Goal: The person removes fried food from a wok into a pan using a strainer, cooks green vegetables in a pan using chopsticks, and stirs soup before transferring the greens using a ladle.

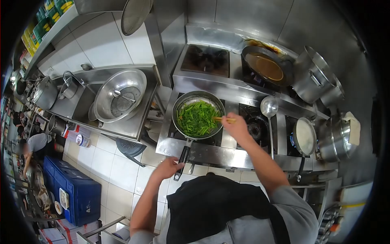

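Observation:
A frying pan [175, 106] of chopped green vegetables [198, 118] sits on the stove, its black handle [182, 162] pointing toward me. My left hand [165, 168] is just left of this handle, loosely curved, with its fingertips at the handle's edge and not wrapped round it. Over the pan's right rim, my right hand [236, 127] is closed on wooden chopsticks [219, 118], whose tips reach the greens. Right of that hand, a long metal ladle [269, 106] lies across the stove top.
A smaller pan [304, 136] with pale contents stands over a blue flame at right. Behind are a dark wok [254, 57] of brown liquid and tall steel pots [313, 75]. At left, a sink counter bears a large metal basin [140, 79]. A blue crate [83, 189] stands on the floor; a person [38, 142] bends beyond it.

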`<state>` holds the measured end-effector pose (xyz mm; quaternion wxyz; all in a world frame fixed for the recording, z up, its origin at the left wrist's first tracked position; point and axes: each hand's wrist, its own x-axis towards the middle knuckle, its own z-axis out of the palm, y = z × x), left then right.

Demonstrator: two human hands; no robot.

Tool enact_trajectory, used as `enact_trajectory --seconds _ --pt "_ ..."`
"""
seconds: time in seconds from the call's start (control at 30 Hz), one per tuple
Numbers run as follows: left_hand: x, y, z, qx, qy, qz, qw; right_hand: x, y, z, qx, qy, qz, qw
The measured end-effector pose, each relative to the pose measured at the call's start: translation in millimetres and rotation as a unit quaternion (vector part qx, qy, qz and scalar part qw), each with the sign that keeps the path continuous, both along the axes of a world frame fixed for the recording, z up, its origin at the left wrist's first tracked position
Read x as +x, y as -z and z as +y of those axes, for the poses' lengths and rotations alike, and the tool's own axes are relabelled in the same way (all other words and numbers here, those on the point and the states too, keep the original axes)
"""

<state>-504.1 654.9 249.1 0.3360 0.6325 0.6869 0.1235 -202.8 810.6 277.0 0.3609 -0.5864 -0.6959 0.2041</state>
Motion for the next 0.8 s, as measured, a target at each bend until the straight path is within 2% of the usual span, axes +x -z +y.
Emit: enact_trajectory --seconds 0.03,0.07,0.1,0.17,0.2,0.27,0.3,0.33,0.37,0.4,0.47,0.5,0.53,0.57,0.6,0.63,0.73,0.8 --pt "8.7 11.2 -2.5 -0.151 -0.082 -0.254 0.952 -9.0 15.3 9.8 0.023 0.002 0.012 1.000" --pt "16.0 21.8 -0.4 -0.287 -0.157 -0.483 0.812 -16.7 16.4 16.1 0.023 0.001 0.013 1.000" --pt "19.6 35.3 6.8 -0.287 -0.158 -0.483 0.812 -23.4 17.0 23.6 0.013 0.010 0.002 1.000" --pt "30.9 46.7 18.9 -0.400 -0.103 -0.615 0.672 -30.8 21.2 38.6 -0.004 0.029 0.002 1.000" --pt "44.9 43.8 19.4 -0.361 -0.140 -0.588 0.710 -32.9 24.4 45.3 -0.009 0.039 0.014 0.999" --pt "39.5 1.8 15.7 -0.361 -0.154 -0.605 0.693 -32.9 4.4 42.8 0.035 0.073 0.020 0.997" --pt "30.2 -10.7 7.9 -0.367 -0.153 -0.589 0.703 -27.4 -8.3 38.5 0.001 0.047 -0.042 0.998" --pt "23.6 -22.4 -1.0 -0.373 -0.154 -0.573 0.713 -27.2 -29.1 22.3 0.003 0.049 -0.041 0.998" --pt "25.0 -41.3 -3.9 -0.378 -0.167 -0.548 0.727 -28.1 -52.2 -2.5 -0.049 -0.003 -0.025 0.998" --pt "25.4 -39.6 -0.9 -0.382 -0.169 -0.545 0.727 -29.9 -64.2 -21.8 -0.105 -0.054 -0.006 0.993" --pt "28.7 -37.8 8.8 -0.343 -0.135 -0.517 0.773 -38.5 -59.8 -33.5 -0.147 -0.082 0.010 0.986" --pt "33.6 -43.0 19.7 -0.348 -0.150 -0.538 0.753 -44.0 -52.8 -30.5 -0.105 -0.079 0.017 0.991" --pt "31.7 -40.9 4.9 -0.353 -0.144 -0.531 0.757 -48.1 -45.0 -27.0 -0.061 -0.073 0.023 0.995" --pt "29.6 -36.7 -14.9 -0.318 -0.113 -0.488 0.805 -47.4 -36.0 -18.1 0.019 -0.087 0.060 0.994" --pt "25.0 -36.3 -28.0 -0.278 -0.088 -0.446 0.846 -44.1 -36.7 -19.0 0.024 -0.080 0.065 0.994" --pt "28.7 -60.0 -33.4 -0.300 -0.107 -0.391 0.863 -40.4 -35.5 -26.5 0.022 -0.118 0.056 0.991" --pt "25.0 -40.7 -23.1 -0.279 -0.130 -0.428 0.850 -38.0 -29.0 -48.1 0.062 -0.170 0.011 0.983" --pt "32.3 -36.0 2.0 -0.311 -0.149 -0.514 0.786 -39.8 -18.3 -45.1 0.106 -0.171 -0.049 0.978"
